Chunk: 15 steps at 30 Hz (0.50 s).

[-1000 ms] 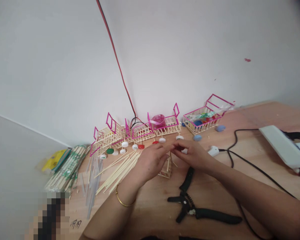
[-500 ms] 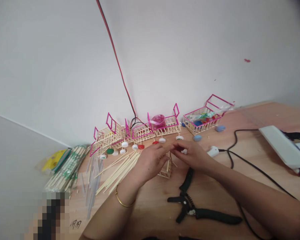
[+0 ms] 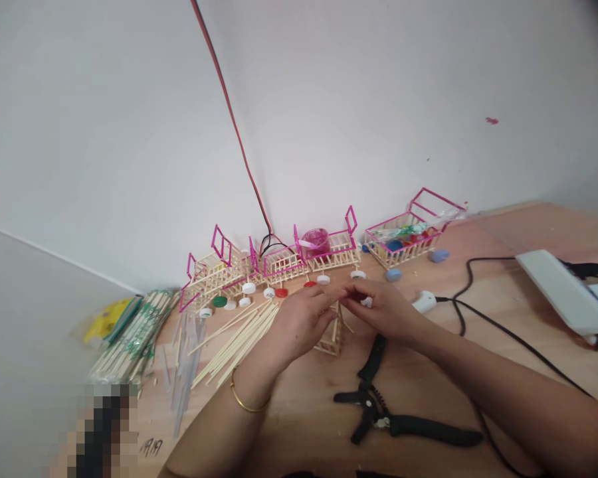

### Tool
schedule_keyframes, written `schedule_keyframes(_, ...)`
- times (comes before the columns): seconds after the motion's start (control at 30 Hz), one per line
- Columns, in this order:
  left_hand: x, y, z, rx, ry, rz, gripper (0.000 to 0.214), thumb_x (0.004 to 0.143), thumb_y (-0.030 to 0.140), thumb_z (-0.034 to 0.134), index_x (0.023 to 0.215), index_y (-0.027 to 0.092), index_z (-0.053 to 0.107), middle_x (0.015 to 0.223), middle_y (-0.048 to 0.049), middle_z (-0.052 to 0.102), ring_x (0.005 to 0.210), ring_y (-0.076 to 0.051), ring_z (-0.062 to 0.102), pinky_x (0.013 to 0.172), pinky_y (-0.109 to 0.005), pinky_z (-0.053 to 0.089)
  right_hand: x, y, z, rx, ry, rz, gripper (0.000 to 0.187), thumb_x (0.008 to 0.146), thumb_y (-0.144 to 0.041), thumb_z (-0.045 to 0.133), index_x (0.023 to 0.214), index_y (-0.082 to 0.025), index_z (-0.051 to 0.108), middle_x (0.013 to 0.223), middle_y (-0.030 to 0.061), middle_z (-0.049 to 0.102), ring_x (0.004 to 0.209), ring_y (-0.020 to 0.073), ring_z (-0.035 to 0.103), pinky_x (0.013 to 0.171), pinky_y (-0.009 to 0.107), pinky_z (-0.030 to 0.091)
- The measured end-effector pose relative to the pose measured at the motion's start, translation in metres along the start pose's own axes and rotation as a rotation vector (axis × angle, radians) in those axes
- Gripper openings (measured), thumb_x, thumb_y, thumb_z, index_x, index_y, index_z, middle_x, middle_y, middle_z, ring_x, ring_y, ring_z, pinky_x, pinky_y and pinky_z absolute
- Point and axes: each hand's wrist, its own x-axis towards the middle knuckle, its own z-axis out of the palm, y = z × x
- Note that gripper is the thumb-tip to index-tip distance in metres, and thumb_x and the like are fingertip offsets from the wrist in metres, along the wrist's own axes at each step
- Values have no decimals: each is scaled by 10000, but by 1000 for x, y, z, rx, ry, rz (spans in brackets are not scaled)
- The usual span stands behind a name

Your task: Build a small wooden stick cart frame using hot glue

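Note:
My left hand and my right hand meet at the fingertips over the table, both with fingers pinched. What lies between the fingertips is hidden. A small white piece shows by my right fingers; whether it is held I cannot tell. Under my left hand is a small frame of thin wooden sticks, partly covered by the fingers. Loose wooden sticks lie beside my left wrist. Just behind the hands stands a stick cart with pink-painted edges and bottle-cap wheels, a pink cup in it.
Black-handled pliers lie spread open in front. More stick carts line the wall, one at right holding coloured caps. Clear glue sticks and bagged sticks are left. A white-nosed tool, cables and white box are right.

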Motion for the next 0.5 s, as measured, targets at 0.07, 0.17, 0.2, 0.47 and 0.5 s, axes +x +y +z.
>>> schedule_keyframes(0.07,0,0,0,-1,-2,-8,406,885,193,504,1286,254,525,930,-47,609,821,-154,571,758,-276,478,0,1,0,-1,-2,-6,136,846,-231,501,788,-191,618,710,12,629,659,152,557,606,264,398)
schedule_keyframes(0.17,0,1,-1,-1,-1,-12,401,882,190,508,1278,249,533,947,-51,617,827,-153,576,762,-276,481,0,1,0,-12,3,-6,135,844,-226,504,776,-191,614,699,11,624,654,151,553,596,262,393)
schedule_keyframes(0.2,0,1,-1,-1,0,-12,402,880,189,511,1277,249,534,947,-52,619,829,-154,578,762,-277,483,0,1,1,-12,5,-5,135,843,-226,505,770,-190,612,696,11,622,653,151,551,594,261,393)
schedule_keyframes(0.47,0,2,-2,-17,3,-5,403,886,191,504,1282,256,528,966,-57,634,869,-163,589,789,-294,491,0,0,1,13,0,-3,141,850,-234,501,773,-188,610,705,9,624,663,150,557,605,263,395)
schedule_keyframes(0.5,0,2,-2,-16,2,-3,403,886,190,503,1283,252,528,968,-58,636,877,-164,589,796,-295,491,0,1,1,12,-1,-2,145,852,-236,500,771,-188,610,702,9,623,661,151,556,604,263,395)
